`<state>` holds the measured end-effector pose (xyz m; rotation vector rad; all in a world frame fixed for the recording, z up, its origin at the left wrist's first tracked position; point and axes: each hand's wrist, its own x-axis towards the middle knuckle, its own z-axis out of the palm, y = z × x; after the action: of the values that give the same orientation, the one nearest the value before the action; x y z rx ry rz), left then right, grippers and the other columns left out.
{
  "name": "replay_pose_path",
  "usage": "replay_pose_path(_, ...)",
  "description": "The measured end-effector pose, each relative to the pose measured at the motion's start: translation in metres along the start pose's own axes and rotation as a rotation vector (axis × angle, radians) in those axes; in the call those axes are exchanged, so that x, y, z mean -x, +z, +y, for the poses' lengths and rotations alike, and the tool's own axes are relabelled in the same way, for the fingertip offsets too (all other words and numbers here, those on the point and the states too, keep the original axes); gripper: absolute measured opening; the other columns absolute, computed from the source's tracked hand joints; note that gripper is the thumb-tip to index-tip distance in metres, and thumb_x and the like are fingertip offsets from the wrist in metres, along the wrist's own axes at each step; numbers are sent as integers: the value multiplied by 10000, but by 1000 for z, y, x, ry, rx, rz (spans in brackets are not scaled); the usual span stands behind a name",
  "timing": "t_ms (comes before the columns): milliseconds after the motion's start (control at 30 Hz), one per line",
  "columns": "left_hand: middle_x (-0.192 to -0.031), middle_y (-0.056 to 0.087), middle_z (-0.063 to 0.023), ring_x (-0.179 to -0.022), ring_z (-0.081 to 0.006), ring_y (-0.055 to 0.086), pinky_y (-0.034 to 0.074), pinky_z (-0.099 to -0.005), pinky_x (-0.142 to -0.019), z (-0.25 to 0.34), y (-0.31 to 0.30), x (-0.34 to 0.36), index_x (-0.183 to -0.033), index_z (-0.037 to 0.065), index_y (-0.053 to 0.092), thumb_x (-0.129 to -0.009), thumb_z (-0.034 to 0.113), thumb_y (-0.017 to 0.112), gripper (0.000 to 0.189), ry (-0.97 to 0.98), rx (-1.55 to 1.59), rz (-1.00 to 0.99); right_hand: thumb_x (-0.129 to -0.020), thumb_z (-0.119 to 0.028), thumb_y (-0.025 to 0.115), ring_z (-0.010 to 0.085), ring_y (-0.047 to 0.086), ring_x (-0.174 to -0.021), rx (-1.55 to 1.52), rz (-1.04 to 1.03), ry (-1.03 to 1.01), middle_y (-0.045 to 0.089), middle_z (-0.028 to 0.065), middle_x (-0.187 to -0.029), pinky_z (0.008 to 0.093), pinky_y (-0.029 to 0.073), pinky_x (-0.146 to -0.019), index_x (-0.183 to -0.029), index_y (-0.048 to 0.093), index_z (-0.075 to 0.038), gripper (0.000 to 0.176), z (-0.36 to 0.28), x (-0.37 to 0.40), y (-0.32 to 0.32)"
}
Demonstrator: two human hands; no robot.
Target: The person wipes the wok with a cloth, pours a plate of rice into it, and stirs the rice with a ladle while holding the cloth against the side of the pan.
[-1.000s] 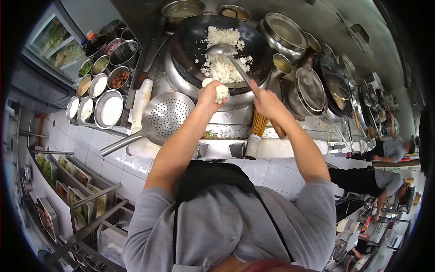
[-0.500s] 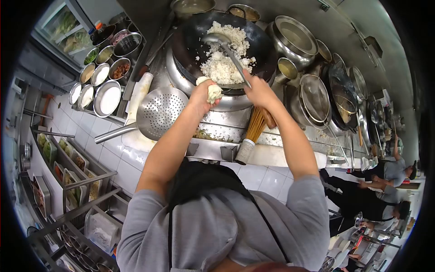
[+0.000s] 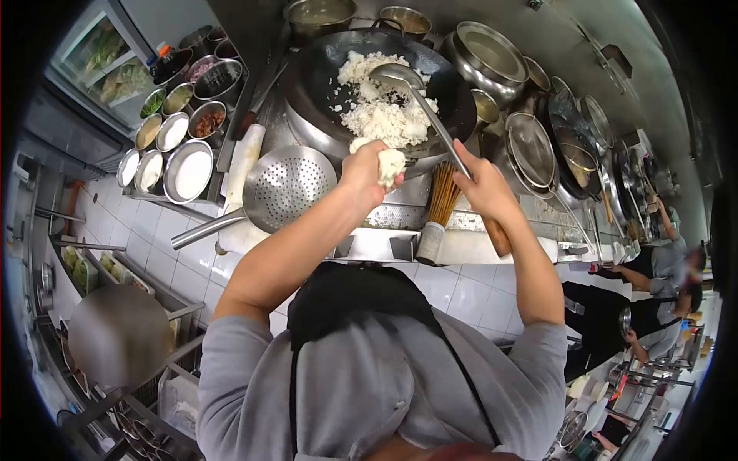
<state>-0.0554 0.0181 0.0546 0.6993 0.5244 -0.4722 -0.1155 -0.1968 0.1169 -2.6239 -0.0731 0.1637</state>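
A big black wok (image 3: 453, 96) on the burner holds a heap of white rice (image 3: 380, 111). My left hand (image 3: 365, 173) grips the wok's near rim through a white cloth (image 3: 388, 164). My right hand (image 3: 484, 188) holds the long handle of a steel ladle (image 3: 396, 77), whose bowl hangs over the rice at the wok's middle. A wooden grip sticks out below my right hand.
A perforated skimmer (image 3: 284, 188) lies left of the wok. Metal bowls of ingredients (image 3: 188, 173) line the far left. Pots and strainers (image 3: 530, 146) crowd the right. A bamboo brush (image 3: 438, 207) stands at the counter's edge. Other people (image 3: 653, 269) work at right.
The wok has slid toward me and tilted, and the rice has shifted. The ladle has lifted from the rice and moved right. Both hands have drawn back toward the counter's edge.
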Motion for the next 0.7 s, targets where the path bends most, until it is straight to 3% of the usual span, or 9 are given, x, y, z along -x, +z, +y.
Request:
replay_pose_path(133,-826,621,-131,-599,-238,603,473,-320,-396,4,-20,-47,-999,34,512,-919,175,498,163,108,16,26,-902,-77,549,70,444,-439,-278,-200,144,480,-21,-609,264,417,-431,-1469,377,-183,602,-58,67,-27)
replay_pose_path(300,-768,620,-121,-580,-231,596,470,-337,-412,16,-2,16,-998,20,526,-891,149,493,170,-61,-28,-12,-885,-72,549,125,511,-476,-233,-466,248,530,51,-619,304,440,-479,-1470,365,-161,620,-83,107,-90)
replay_pose_path(367,-772,622,-127,-600,-228,612,487,-338,-433,6,-13,-4,-960,26,533,-863,126,514,141,-17,-5,-34,-877,-78,538,233,566,-503,147,-204,-105,572,153,-650,373,462,-546,-1464,349,-123,618,-32,75,-44)
replay_pose_path(467,-772,620,-133,-622,-236,630,499,-353,-442,-46,-47,-24,-938,33,524,-837,99,538,121,197,22,-63,-877,-96,544,297,556,-512,150,-28,11,568,222,-690,415,466,-590,-1450,348,-86,605,-15,21,-1)
replay_pose_path(533,-770,618,-134,-635,-245,639,505,-364,-450,-59,-68,11,-920,39,510,-809,62,547,119,97,0,-42,-879,-101,551,259,556,-506,157,168,-183,558,206,-679,406,463,-567,-1447,357,-79,600,-11,9,8)
replay_pose_path(567,-768,618,-133,-624,-253,634,502,-363,-443,-57,-72,29,-923,47,503,-801,48,534,125,52,-11,-24,-884,-106,562,188,514,-457,1,2,1,556,152,-667,352,441,-478,-1446,381,-88,590,-35,21,-10)
replay_pose_path(600,-763,620,-131,-608,-249,628,494,-358,-427,-44,-54,54,-909,45,508,-804,51,513,106,46,-34,42,-885,-105,561,162,491,-439,-142,23,32,548,127,-657,323,421,-448,-1448,386,-102,590,-41,28,-11)
replay_pose_path(667,-757,626,-129,-579,-236,616,481,-347,-414,-20,-29,43,-916,28,524,-820,79,514,109,119,122,-65,-888,-101,558,110,445,-405,-421,31,110,532,78,-637,265,381,-388,-1453,395,-129,589,-48,46,-7)
replay_pose_path(700,-750,634,-128,-558,-219,607,470,-332,-404,-14,-27,17,-883,15,554,-838,115,527,114,176,17,-64,-873,-88,563,74,491,-444,-574,7,139,620,64,-694,219,378,-368,-1428,427,-123,573,-52,51,-11)
